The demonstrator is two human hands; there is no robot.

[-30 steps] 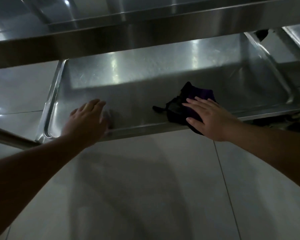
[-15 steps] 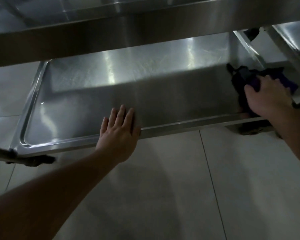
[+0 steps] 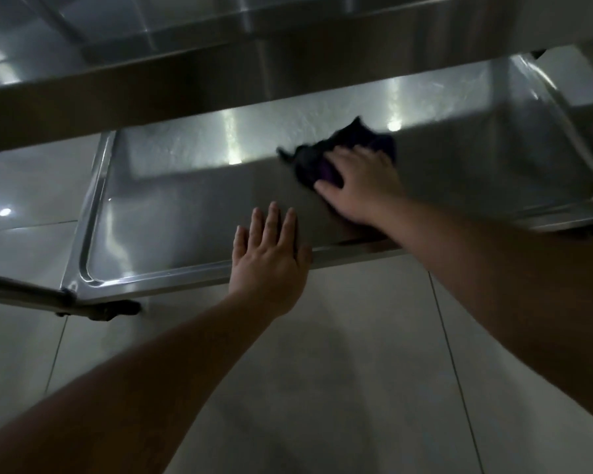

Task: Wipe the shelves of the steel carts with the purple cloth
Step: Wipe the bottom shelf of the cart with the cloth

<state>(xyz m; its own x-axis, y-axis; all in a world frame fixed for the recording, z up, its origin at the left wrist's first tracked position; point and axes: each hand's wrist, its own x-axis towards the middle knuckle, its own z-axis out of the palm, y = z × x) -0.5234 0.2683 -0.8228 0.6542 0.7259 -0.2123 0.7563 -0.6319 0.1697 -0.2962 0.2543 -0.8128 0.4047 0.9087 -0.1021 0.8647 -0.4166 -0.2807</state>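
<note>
Down low, we see the lower shelf (image 3: 185,213) of a steel cart, a shallow tray with a raised rim, lying under the upper shelf (image 3: 288,63) that crosses the top of the view. Our right hand (image 3: 360,186) lies flat on the purple cloth (image 3: 326,159), fingers straight and close together, pressing the bunched cloth onto the middle of the shelf surface; dark folds stick out past the fingertips toward the back. Our left hand (image 3: 271,265) rests on the shelf's near rim, just beside the right wrist, fingers straight and slightly spread, reaching onto the tray and holding nothing. Below the cart lies a pale tiled floor (image 3: 356,371), and a black caster (image 3: 113,307) sits under the shelf's near left corner.
</note>
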